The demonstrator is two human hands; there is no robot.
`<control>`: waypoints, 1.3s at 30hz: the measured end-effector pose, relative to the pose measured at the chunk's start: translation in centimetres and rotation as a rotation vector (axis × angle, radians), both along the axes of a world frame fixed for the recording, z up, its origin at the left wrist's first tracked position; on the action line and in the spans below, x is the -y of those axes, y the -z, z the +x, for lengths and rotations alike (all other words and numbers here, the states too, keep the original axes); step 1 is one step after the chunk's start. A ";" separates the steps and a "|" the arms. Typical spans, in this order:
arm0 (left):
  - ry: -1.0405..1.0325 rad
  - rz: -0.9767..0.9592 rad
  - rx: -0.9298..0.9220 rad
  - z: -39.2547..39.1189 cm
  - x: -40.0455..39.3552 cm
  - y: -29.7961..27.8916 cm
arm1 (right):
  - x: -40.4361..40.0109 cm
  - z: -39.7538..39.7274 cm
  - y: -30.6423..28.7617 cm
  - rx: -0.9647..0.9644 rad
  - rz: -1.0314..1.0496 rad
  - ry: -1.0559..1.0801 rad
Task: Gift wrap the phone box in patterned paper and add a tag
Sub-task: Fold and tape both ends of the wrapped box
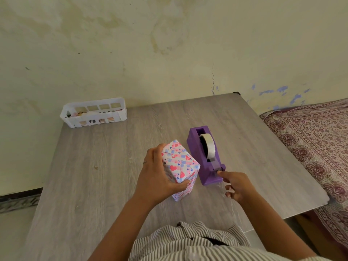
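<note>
The phone box [180, 164], wrapped in white paper with pink and blue hearts, stands on end on the grey wooden table [105, 166], its folded end flaps facing up. My left hand [158, 176] grips it from the left side, thumb across the near top edge. Right beside it sits a purple tape dispenser [205, 157] with a roll of clear tape. My right hand [235, 185] reaches to the dispenser's cutter end, its fingertips at the loose end of the tape; whether they pinch it I cannot tell.
A white slotted plastic basket [94, 113] holding small paper pieces stands at the table's far left against the stained wall. A bed with a maroon patterned cover [316, 140] lies off the table's right edge.
</note>
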State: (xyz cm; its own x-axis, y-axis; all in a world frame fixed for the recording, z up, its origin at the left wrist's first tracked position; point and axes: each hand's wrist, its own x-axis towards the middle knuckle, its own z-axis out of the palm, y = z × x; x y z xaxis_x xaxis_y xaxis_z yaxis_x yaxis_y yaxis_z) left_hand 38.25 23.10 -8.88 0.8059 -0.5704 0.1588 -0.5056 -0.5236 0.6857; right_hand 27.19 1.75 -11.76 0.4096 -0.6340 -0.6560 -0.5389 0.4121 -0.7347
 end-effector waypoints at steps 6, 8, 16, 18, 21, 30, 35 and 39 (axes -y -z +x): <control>0.001 0.006 -0.004 0.0 0.1 0.1 | -0.6 -0.1 0.8 0.017 -0.359 -0.109; 0.003 0.005 -0.002 0.0 0.0 0.2 | -0.8 0.1 1.2 0.004 -0.397 -0.100; 0.002 -0.019 0.002 0.0 -0.2 0.2 | -1.0 0.5 1.8 -0.022 -0.436 -0.113; -0.001 -0.031 0.004 0.0 -0.2 0.3 | -1.2 0.5 2.0 -0.030 -0.516 -0.153; 0.002 -0.031 0.015 0.0 -0.2 0.4 | -1.4 0.3 2.3 -0.057 -0.640 -0.203; 0.005 -0.039 0.011 -0.1 -0.4 0.4 | -2.8 -3.6 3.9 -0.017 -0.676 -0.198; -0.007 -0.051 -0.014 -0.2 -0.2 0.6 | -3.6 -2.4 -0.5 0.209 -0.806 -0.299; -0.043 -0.088 -0.081 -0.7 -0.4 1.1 | -4.2 -0.7 -4.7 0.326 -0.885 -0.462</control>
State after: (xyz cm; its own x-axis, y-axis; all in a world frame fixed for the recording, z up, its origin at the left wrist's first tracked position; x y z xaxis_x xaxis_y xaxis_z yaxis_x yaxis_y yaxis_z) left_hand 37.56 23.48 -9.95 0.8416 -0.5216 0.1404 -0.4254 -0.4796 0.7675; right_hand 26.51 5.99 -7.05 0.8074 -0.5704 0.1509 -0.2290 -0.5387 -0.8108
